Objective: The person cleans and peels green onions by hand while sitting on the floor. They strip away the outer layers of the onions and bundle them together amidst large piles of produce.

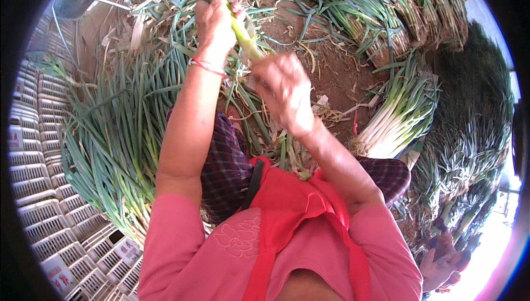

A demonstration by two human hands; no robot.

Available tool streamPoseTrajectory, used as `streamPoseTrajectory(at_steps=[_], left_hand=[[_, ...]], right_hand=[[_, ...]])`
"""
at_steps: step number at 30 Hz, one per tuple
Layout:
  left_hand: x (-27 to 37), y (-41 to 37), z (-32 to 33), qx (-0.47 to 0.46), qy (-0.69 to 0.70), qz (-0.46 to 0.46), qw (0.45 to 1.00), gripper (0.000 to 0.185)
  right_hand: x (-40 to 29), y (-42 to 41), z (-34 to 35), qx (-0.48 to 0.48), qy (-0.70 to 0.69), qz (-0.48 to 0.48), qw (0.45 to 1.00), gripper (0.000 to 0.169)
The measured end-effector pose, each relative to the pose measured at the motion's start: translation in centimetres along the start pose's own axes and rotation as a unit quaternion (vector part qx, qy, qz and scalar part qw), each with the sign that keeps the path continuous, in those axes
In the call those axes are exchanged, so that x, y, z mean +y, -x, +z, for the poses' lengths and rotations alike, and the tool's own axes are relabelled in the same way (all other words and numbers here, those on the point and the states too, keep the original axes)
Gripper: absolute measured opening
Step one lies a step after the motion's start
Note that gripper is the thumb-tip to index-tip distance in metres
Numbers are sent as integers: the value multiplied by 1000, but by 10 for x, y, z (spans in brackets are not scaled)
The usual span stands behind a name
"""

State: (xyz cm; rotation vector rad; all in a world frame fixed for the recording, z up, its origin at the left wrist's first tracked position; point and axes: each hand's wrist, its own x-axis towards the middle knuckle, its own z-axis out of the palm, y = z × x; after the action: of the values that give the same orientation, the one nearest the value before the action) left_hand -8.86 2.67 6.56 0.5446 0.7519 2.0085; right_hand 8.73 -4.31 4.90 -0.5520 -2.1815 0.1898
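Observation:
My left hand [217, 21] is closed around the green upper part of a green onion stalk [241, 31], which slants from the top edge down to the right. At its pale lower end is my right hand [283, 89], blurred, with the fingers curled; whether they grip the stalk cannot be told. A thin, loose skin layer stands off the stalk between the two hands. To the right lies a bundle of green onions with white stems [383, 127], roots towards me. Left of my left arm lies a large pile of untrimmed green onions [120, 131].
Stacked plastic crates [37, 168] line the left side. Peeled skins and leaf scraps [165, 15] litter the soil. More onion bundles [360, 15] lie at the upper right, and a dark heap of them [468, 114] runs down the right side. Another person [443, 263] is at the lower right.

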Motion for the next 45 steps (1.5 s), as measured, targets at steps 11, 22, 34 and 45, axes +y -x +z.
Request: streamPoseTrajectory(at_steps=[11,22,34,45], left_hand=[[19,-10,-11,102,-43,29,993,20],[-1,12,5,-8,55,-36,998,21],[37,-30,-48,33,51,26,998,21],[17,-14,-17,-36,50,-31,998,27]], right_hand=[[-2,70,-57,-111,30,194,974,34],[13,-5,22,113,-66,160,978,38],[-26,83,-89,-146,-313,277,897,18],[10,44,-41,1,-25,205,978,46]])
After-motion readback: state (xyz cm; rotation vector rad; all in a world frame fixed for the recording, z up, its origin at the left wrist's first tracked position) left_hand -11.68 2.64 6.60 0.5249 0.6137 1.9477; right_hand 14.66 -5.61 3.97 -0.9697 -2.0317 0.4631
